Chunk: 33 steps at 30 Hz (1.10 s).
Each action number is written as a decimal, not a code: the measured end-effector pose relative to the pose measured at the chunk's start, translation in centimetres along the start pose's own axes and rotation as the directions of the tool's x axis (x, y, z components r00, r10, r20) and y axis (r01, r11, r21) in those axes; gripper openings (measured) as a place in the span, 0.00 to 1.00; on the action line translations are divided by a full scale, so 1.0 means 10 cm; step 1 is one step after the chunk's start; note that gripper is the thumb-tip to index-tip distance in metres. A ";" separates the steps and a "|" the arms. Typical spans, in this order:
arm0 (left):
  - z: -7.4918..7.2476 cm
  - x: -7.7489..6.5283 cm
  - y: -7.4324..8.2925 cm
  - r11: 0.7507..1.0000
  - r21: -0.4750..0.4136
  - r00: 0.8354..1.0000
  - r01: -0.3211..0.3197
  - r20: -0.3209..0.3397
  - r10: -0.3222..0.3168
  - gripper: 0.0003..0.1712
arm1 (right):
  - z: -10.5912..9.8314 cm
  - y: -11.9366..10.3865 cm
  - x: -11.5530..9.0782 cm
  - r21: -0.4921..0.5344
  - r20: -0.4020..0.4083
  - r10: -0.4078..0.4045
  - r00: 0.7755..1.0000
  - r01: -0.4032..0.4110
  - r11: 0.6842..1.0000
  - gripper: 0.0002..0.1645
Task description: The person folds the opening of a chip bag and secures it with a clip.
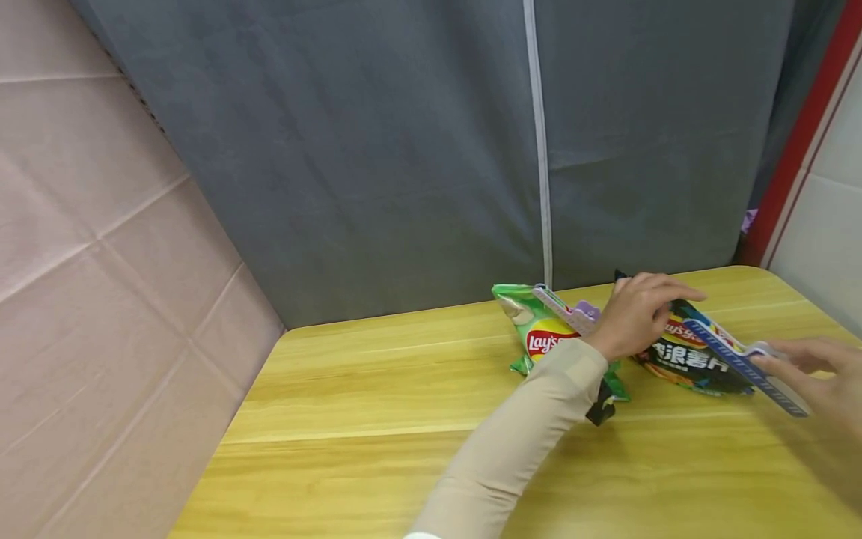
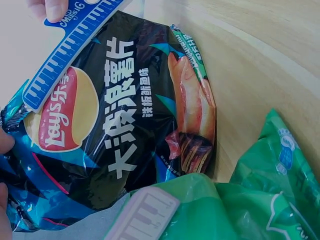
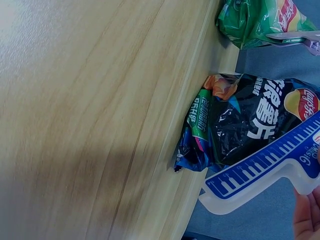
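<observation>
My left hand (image 1: 636, 314) reaches over to a black Lay's chip bag (image 2: 137, 100) and grips its blue upper end, with fingertips (image 2: 4, 142) at the edge of the left wrist view. From the right, my right hand (image 1: 821, 367) pinches a blue bag clip (image 3: 265, 160) printed with piano keys by its white-backed tab. The clip slants across the bag's front near the Lay's logo. Just left of it, partly behind my left forearm, a green Lay's chip bag (image 1: 521, 314) carries a purple clip (image 1: 566, 311) across its upper part.
Both bags are on the far right of a wood-grain table (image 1: 350, 397). A dark grey curtain (image 1: 377, 165) hangs behind it. Pink padded sheeting (image 1: 121, 299) stands on the left, and a pale wall (image 1: 828, 232) with red trim on the right.
</observation>
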<state>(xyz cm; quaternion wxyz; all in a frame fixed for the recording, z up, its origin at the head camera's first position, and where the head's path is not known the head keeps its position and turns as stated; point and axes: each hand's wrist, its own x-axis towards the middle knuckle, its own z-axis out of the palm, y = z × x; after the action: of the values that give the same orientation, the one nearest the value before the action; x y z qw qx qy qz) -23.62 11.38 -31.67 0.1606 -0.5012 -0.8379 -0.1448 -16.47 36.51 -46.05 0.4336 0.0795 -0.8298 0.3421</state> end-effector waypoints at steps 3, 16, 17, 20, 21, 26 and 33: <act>0.00 0.00 0.00 0.999 0.041 1.000 -0.003 -0.015 0.004 0.19 | 0.00 0.01 0.00 0.005 0.003 -0.002 1.000 0.002 1.000 0.20; 0.00 -0.02 -0.01 0.992 0.125 0.999 -0.008 -0.038 0.013 0.17 | 0.00 0.04 0.00 0.008 0.008 -0.005 1.000 0.005 1.000 0.21; -0.01 -0.02 -0.02 0.993 0.120 0.999 -0.009 -0.035 0.013 0.17 | 0.00 0.04 0.00 0.004 0.007 -0.001 1.000 0.001 1.000 0.20; -0.02 -0.02 -0.02 0.993 0.119 1.000 0.000 -0.025 0.003 0.16 | -0.01 0.02 -0.01 -0.004 0.010 0.002 1.000 -0.001 1.000 0.20; -0.02 -0.02 -0.02 0.992 0.128 1.000 0.003 -0.030 0.001 0.16 | -0.01 0.01 0.00 -0.005 0.011 0.002 1.000 -0.002 1.000 0.20; -0.01 -0.04 -0.04 0.981 0.195 0.996 0.016 -0.091 0.002 0.13 | -0.01 -0.02 0.00 -0.020 0.002 0.007 1.000 -0.007 1.000 0.20; -0.02 -0.06 -0.09 0.986 0.165 0.994 0.035 -0.108 -0.017 0.12 | 0.00 -0.02 -0.01 -0.003 -0.015 -0.008 1.000 0.008 1.000 0.20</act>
<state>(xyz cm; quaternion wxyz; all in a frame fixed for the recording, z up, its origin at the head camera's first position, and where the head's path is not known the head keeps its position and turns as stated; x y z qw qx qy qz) -24.09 10.44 -31.81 0.2443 -0.4667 -0.8438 -0.1025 -16.32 36.32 -45.99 0.4411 0.0798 -0.8267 0.3400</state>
